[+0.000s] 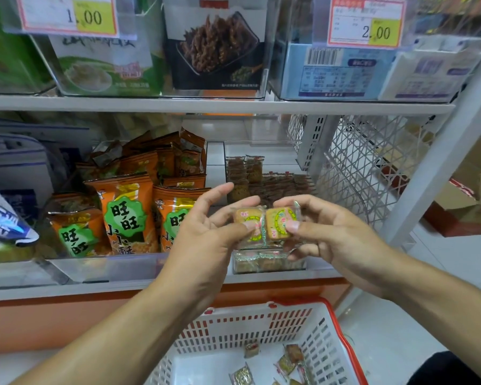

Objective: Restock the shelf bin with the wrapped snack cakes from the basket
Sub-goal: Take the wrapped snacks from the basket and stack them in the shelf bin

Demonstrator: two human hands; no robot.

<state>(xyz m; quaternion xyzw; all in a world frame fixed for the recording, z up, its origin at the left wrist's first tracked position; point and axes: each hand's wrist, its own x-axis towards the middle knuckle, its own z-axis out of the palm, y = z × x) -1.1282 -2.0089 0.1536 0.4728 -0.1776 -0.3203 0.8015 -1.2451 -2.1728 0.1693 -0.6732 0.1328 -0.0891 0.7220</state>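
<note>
White store shelving is filling the view, with a clear shelf bin (pixel 270 263) sitting at its front edge. Just above it, the left hand (pixel 206 234) is pinching one wrapped snack cake (pixel 249 222) with curled fingers (pixel 233 208), while the right hand (pixel 331 237) is pinching another snack cake (pixel 282 222). Both hands are hiding most of the bin's contents. More cakes are lying in the white basket (pixel 261 326) below, cut off by the frame.

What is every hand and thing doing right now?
Left hand: pinching the left snack cake.
Right hand: pinching the right snack cake.
Two cakes: side by side, held above the clear bin.
Clear bin: partly filled with wrapped cakes.
Basket: on the floor, a few wrapped cakes left inside.
</note>
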